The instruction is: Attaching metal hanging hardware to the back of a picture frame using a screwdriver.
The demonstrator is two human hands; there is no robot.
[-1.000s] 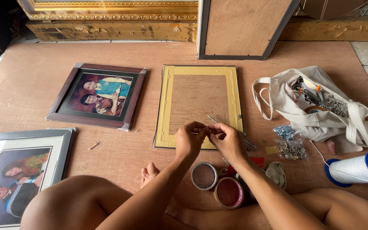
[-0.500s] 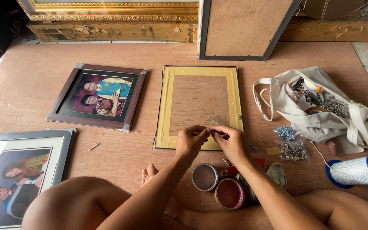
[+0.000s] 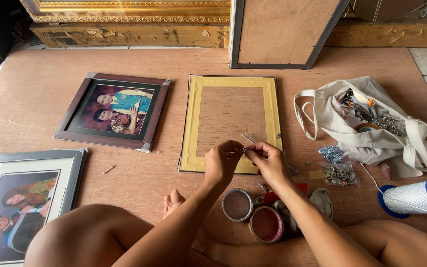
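A dark wooden framed photograph (image 3: 112,111) is seen lying flat on the brown board floor (image 3: 35,84), with a silver framed portrait (image 3: 23,202) laid at the lower left. A cream cloth bag (image 3: 371,133) filled with tools is slumped at the right, beside a small clear packet of metal fittings (image 3: 339,168). A spool of white string (image 3: 416,195) is laid on its side nearby. Gilded frames (image 3: 129,22) are propped along the far edge.

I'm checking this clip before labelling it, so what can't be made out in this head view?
- Small metal piece pinched between the left hand and right hand: too small, covered by fingertips.
- Contents of the cloth bag: a tangle, partly under its fabric.
- Silver-framed photo: cut off by the left and bottom edges.
- White twine spool: cut off by the right edge.
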